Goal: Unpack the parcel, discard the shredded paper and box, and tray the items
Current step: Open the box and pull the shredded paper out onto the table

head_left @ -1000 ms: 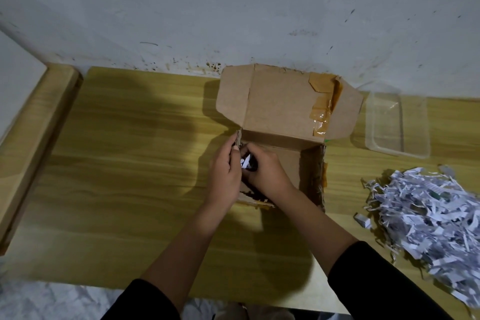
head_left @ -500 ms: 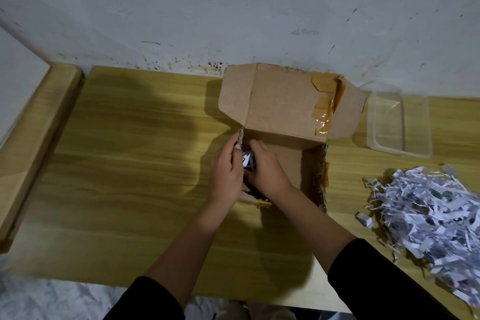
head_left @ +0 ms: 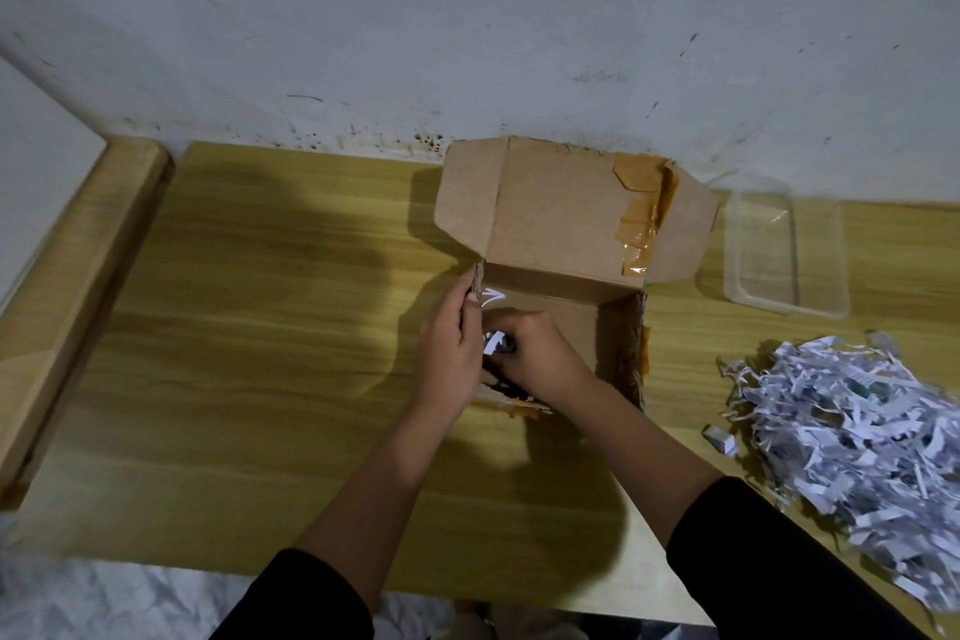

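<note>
Gripping paper shreds [head_left: 492, 343] inside the box [head_left: 561, 218], right hand [head_left: 540, 359]; left hand [head_left: 449, 353] at its wall, hold unclear.

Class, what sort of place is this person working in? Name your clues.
Probably a plain home or workshop desk: a wood-grain table against a scuffed, stained white wall, with an opened cardboard box and shredded paper on it.

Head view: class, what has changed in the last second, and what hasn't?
The right hand, pinching paper strips, drew slightly back, uncovering a loose strip in the box corner. The left hand keeps holding the box's wall; tray and paper pile unmoved.
</note>
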Demonstrator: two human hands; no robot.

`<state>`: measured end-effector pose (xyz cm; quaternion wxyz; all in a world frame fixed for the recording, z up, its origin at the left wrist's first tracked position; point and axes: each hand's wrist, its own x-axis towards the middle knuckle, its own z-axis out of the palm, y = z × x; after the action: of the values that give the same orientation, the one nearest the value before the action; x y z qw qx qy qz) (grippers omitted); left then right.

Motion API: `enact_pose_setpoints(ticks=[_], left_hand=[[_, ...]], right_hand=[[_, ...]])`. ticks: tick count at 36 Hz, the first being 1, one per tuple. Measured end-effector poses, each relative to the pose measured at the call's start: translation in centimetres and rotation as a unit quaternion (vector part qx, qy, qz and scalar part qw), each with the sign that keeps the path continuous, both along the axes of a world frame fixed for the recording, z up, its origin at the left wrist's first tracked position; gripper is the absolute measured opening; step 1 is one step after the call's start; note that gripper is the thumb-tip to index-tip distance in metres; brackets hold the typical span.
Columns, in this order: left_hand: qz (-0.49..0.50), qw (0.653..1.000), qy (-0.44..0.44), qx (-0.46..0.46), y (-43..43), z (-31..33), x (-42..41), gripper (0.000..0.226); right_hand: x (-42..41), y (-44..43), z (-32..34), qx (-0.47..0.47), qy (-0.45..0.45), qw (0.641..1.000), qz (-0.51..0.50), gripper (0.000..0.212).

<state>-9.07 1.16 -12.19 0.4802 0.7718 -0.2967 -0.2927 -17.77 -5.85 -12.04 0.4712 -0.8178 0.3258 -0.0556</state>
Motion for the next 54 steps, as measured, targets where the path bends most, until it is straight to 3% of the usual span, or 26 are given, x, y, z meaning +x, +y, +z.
enact_pose_setpoints(ticks=[7,18,28,37,42,47,54], left_hand=[[-0.010,1.000,-0.016,-0.001,0.0,0.2,0.0,0.039],[-0.008,1.000,-0.023,0.005,0.1,-0.2,0.1,0.040],[-0.016,0.999,-0.043,-0.004,0.1,0.2,0.1,0.040],[-0.002,0.997,-0.071,0.007,0.1,0.3,-0.2,0.040],[-0.001,0.997,-0.080,0.005,0.3,0.4,-0.4,0.039],[0.002,0.996,-0.087,-0.006,0.9,0.9,-0.3,0.039],[0.001,0.997,-0.081,-0.009,1.4,1.5,0.1,0.037]], right_hand=[[-0.1,-0.6,-0.2,0.024,-0.008,0.990,-0.142,0.021],[1.9,-1.0,-0.8,0.014,-0.004,0.970,-0.243,0.010],[2.0,-0.9,-0.7,0.037,-0.006,0.968,-0.250,0.007],[1.8,-0.8,0.4,-0.050,0.074,0.986,-0.143,0.013],[0.8,-0.5,1.0,-0.011,0.094,0.989,-0.111,0.016],[-0.5,-0.1,2.1,0.044,0.104,0.982,-0.150,0.017],[-0.9,0.2,4.2,0.082,0.050,0.970,-0.222,0.025]])
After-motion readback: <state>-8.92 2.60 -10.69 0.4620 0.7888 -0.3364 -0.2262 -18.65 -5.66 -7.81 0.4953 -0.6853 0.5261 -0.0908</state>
